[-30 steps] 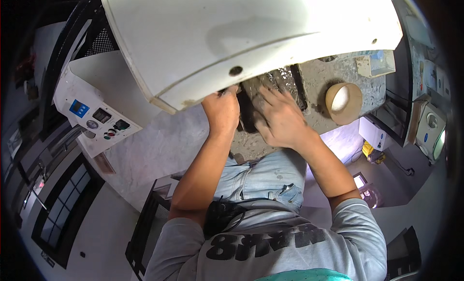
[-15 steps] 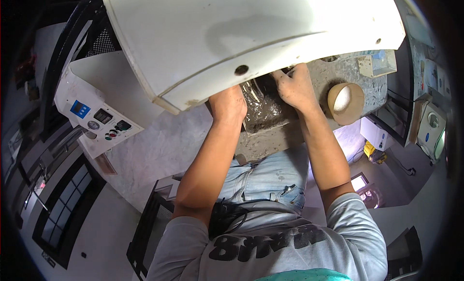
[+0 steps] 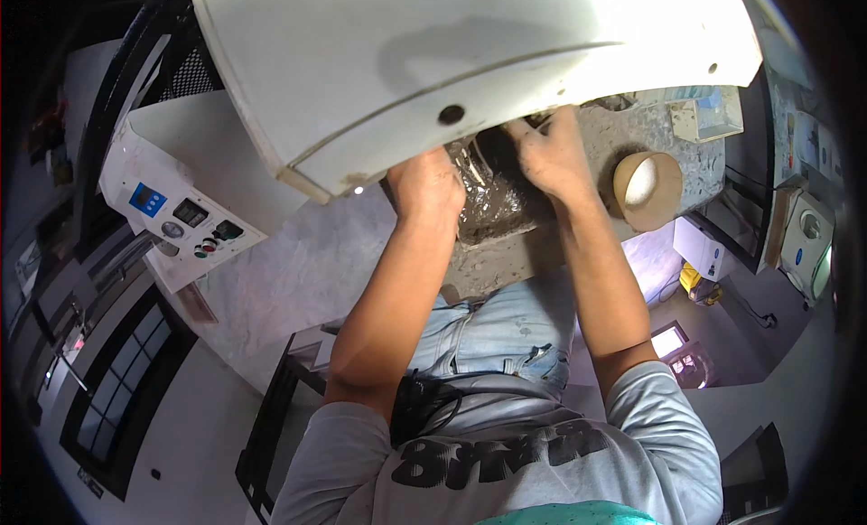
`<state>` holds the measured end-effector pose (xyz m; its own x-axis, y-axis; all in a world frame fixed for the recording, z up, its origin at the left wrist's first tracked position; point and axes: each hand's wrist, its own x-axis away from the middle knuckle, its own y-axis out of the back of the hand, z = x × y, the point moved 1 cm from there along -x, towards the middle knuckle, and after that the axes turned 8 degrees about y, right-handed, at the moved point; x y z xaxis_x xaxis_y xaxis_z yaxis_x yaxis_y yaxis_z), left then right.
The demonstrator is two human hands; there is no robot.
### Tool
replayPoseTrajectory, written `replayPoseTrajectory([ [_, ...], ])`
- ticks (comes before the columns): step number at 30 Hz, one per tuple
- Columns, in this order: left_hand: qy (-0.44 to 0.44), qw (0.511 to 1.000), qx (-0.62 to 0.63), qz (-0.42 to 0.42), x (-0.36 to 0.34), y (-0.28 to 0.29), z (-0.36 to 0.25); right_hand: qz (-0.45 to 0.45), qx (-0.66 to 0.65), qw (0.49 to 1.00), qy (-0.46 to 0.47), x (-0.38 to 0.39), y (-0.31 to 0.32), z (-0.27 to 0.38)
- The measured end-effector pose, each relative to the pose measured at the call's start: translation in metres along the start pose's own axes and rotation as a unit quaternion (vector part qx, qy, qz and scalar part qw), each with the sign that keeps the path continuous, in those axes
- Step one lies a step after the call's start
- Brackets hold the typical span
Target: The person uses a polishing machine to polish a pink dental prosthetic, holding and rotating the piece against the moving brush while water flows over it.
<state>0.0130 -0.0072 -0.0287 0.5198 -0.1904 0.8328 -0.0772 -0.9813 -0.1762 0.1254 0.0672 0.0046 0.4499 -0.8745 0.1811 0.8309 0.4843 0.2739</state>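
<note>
Under the lip of a big white machine housing (image 3: 343, 64) lies a dark tray (image 3: 494, 186) coated with wet, shiny grey-brown slurry. My left hand (image 3: 424, 186) is closed at the tray's left side, its fingertips out of sight. At the right side, higher up, my right hand (image 3: 549, 154) has its fingers curled, the tips partly under the housing. I cannot make out exactly what either hand grips. A tan bowl (image 3: 664, 195) holding white material stands on the mud-spattered work surface (image 3: 488, 267), to the right of my right hand.
At the left is a control panel (image 3: 190, 222) with dials and buttons. A clear plastic container (image 3: 709, 118) sits at the back right. Farther right are white appliances (image 3: 804, 245) and a yellow object (image 3: 695, 281). My legs and torso are below the work surface.
My right hand has moved from over the wet tray up to its right side and curled. My left hand has shifted slightly right and closed. The housing has shifted slightly upward in view.
</note>
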Motion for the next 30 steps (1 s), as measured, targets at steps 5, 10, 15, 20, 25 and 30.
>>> replayPoseTrajectory([
  [5,-0.032,0.997,-0.033,0.056,0.002,0.017,-0.009,0.070,-0.037,0.995,-0.064,0.004,0.004,-0.012],
  [10,-0.160,0.959,-0.199,0.126,0.000,0.038,-0.006,0.055,0.072,0.966,0.241,0.036,0.010,0.003],
  [15,-0.141,0.967,-0.160,0.137,-0.006,0.040,-0.001,0.171,0.090,0.930,0.313,0.051,0.004,-0.006],
  [20,-0.088,0.975,-0.126,0.158,-0.012,0.040,0.007,-0.001,0.077,0.988,0.134,0.023,0.005,-0.018],
  [25,-0.057,0.989,-0.033,0.130,-0.005,0.012,0.004,0.052,-0.035,0.998,-0.032,0.006,0.005,-0.027],
  [30,0.037,0.991,-0.015,0.130,-0.016,0.008,0.006,0.018,-0.012,1.000,-0.004,-0.001,0.004,-0.014],
])
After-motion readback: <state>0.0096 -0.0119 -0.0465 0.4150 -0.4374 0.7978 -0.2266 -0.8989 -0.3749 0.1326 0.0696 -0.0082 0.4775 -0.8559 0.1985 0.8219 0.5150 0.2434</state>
